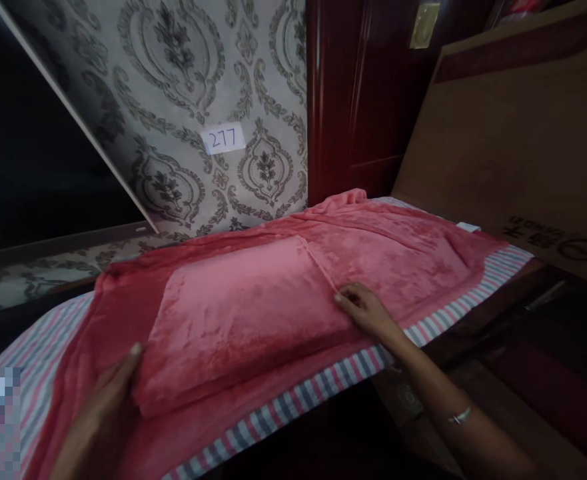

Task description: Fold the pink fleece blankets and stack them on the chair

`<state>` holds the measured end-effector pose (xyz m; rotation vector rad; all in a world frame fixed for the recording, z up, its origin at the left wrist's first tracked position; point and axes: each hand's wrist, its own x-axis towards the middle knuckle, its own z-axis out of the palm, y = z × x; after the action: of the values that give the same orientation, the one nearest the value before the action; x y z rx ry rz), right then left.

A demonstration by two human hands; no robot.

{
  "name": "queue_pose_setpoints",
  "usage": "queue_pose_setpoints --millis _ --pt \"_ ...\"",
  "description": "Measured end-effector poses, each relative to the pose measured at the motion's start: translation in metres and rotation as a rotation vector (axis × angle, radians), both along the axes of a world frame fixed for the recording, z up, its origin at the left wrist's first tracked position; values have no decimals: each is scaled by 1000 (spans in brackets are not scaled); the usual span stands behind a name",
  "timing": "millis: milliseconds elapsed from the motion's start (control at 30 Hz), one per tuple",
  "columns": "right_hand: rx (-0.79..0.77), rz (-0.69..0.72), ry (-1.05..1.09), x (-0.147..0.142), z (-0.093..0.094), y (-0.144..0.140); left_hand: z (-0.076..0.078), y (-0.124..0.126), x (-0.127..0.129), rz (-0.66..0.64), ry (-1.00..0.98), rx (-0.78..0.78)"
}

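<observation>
A pink plush blanket [403, 247] lies spread along a bed or bench, with a thick rectangular folded part [243, 293] raised in its middle. My right hand [363, 307] is closed on the edge at the right end of this fold, thumb and forefinger pinched together. Beside the fold's lower left corner is my left hand [103, 400], its thumb stretched out along the plush; its other fingers are mostly hidden. Under the blanket, a striped sheet [293, 403] in white, pink and grey shows along the front edge and at both ends.
A dark screen [48, 147] leans at the left before patterned wallpaper [173, 47]. On that wall is a paper label [223, 138] reading 277. A dark red door [358, 93] and a large cardboard box [513, 140] stand behind the right end.
</observation>
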<state>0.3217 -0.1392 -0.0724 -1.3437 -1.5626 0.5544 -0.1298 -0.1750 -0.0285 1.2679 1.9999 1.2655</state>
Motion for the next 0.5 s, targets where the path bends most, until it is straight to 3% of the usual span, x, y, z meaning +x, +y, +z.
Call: queue_pose_setpoints --millis 133,267,400,500 --pt "-28 13 1 -10 2 27 14 17 1 -64 74 -87" --pt "-24 -48 76 -15 -12 36 0 23 -2 -85 74 -76" --pt "-62 7 140 -8 -19 34 -15 21 -5 -69 -143 -106" --pt "-96 77 85 -4 -11 44 -5 25 -4 -94 -333 -148"
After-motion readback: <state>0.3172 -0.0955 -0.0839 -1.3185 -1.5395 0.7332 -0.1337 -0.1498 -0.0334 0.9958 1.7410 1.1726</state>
